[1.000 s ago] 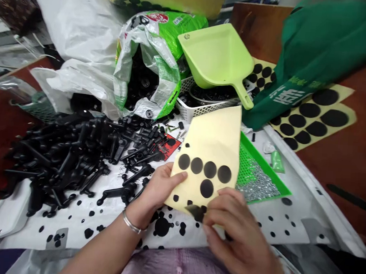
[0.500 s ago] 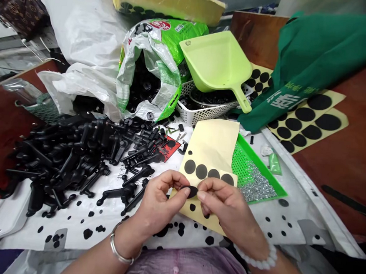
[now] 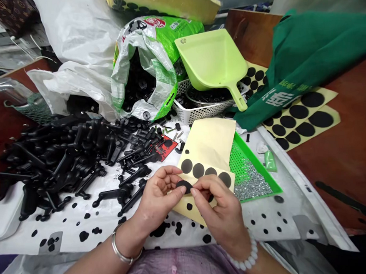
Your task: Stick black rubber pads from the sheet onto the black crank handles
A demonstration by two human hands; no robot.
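Between thumb and fingers, my left hand (image 3: 161, 192) pinches a round black sticker (image 3: 183, 186). My right hand (image 3: 219, 204) is closed too, its thumb and forefinger pinched at the sticker's right edge. Both hands are over a cream backing sheet (image 3: 212, 139), which carries a row of black discs below its bare upper part. Under the sheet's right side lies a green tray (image 3: 276, 189) with many small silver metal pieces (image 3: 251, 180) in it.
Many black plastic arms (image 3: 65, 154) are heaped at the left. Behind stand an opened green-white bag (image 3: 173, 48), a white basket (image 3: 190, 116) and a lime dustpan (image 3: 212, 57). More sticker sheets (image 3: 329, 107) lie right, beside green cloth (image 3: 301, 57). Loose black dots (image 3: 83, 235) speckle the white table cover.
The view has shifted slightly, so the scene sits further left. The black sticker now shows more of its flat face, and my right fingers have turned a little at its edge.
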